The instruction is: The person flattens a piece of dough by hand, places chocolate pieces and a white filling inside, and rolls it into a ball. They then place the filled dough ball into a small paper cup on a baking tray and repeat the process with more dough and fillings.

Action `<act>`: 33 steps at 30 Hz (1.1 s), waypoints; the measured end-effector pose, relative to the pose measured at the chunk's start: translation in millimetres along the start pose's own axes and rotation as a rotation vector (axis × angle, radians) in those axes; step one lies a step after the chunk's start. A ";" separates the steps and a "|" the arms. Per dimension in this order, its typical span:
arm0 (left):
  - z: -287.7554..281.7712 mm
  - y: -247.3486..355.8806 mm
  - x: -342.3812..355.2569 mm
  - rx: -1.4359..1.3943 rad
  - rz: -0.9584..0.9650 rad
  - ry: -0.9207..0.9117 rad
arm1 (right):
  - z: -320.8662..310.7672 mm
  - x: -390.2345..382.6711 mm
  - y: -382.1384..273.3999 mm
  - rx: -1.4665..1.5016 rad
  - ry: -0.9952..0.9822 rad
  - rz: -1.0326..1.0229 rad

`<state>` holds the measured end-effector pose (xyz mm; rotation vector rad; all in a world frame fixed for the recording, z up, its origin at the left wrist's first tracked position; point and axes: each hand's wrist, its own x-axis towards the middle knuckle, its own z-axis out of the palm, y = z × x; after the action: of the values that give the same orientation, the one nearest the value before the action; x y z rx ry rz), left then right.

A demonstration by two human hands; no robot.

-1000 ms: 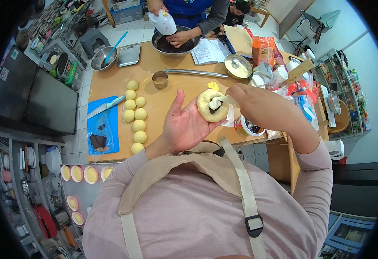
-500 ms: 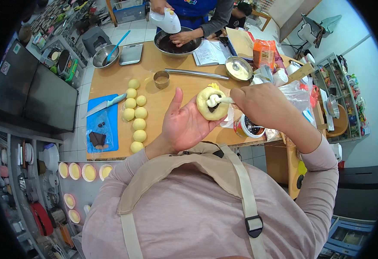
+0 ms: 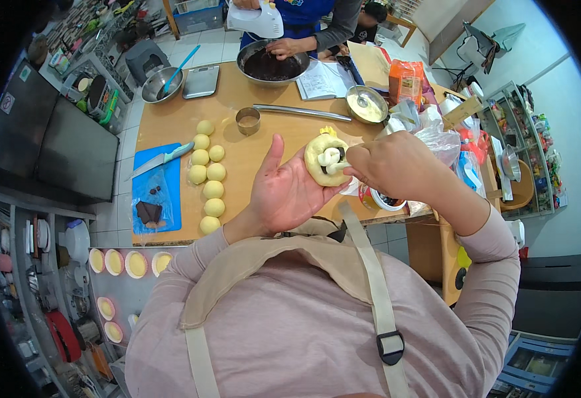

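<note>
My left hand [image 3: 284, 189] is turned palm up, with a flattened round of pale yellow dough [image 3: 312, 159] lying across its fingers. White cream [image 3: 331, 157] sits in the middle of the dough over a dark filling [image 3: 323, 169]. Fingers closed, my right hand [image 3: 400, 162] grips a small pale spoon [image 3: 343, 165] whose cream-coated end touches the cream. Most of the spoon's handle is hidden by that hand. Below the right hand a tub of dark filling [image 3: 388, 200] is partly covered. To the left, dough balls [image 3: 215, 172] stand in two rows on the table.
A blue cutting board [image 3: 173, 202] at left holds a knife [image 3: 161, 161] and dark chocolate [image 3: 148, 212]. Farther off are a metal ring [image 3: 248, 126], a metal tube [image 3: 304, 113] and a cream bowl [image 3: 366, 111]. Across the table a person holds a hand mixer [image 3: 258, 21] near a dark-filled bowl [image 3: 270, 69].
My right hand has shifted slightly down and left, bringing the spoon closer over the dough. Across the table, the mixer has moved up and the other person's free hand has lifted from the bowl.
</note>
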<state>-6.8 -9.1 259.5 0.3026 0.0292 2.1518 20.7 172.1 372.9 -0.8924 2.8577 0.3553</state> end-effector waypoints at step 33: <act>-4.4 6.2 3.3 -0.016 -0.010 -0.004 | -3.5 -6.7 14.9 0.208 0.153 0.149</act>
<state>-14.6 -9.5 256.7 0.2965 0.0112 2.1402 17.4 186.7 380.3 -0.6993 3.0373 0.0014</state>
